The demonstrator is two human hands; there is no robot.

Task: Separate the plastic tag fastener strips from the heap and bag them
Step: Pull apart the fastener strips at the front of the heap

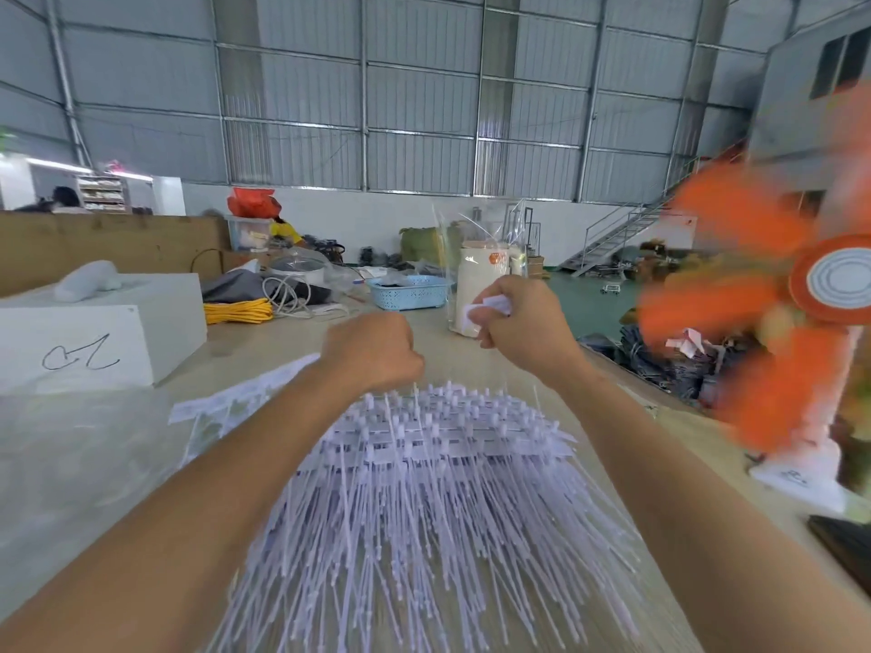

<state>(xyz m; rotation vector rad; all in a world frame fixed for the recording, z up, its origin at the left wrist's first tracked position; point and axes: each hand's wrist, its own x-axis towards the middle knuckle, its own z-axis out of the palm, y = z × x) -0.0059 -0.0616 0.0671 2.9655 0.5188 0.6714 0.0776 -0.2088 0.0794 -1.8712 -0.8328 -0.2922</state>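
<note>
A big heap of white plastic tag fastener strips [424, 487] lies fanned out on the pale table [612, 417] between my forearms. My left hand [372, 351] is curled into a fist just beyond the heap's far edge; whether it holds anything is hidden. My right hand [518, 322] is raised above the table and pinches a small white bunch [492, 306] between thumb and fingers. A clear plastic bag [476, 247] stands up behind my right hand, in front of a cream jug.
A white box [94, 332] with a scribble sits at the left, with clear plastic sheeting [80, 464] in front of it. A spinning orange fan [801, 299] stands close on the right. A blue basket [410, 292], yellow cord [238, 312] and cables lie at the table's far end.
</note>
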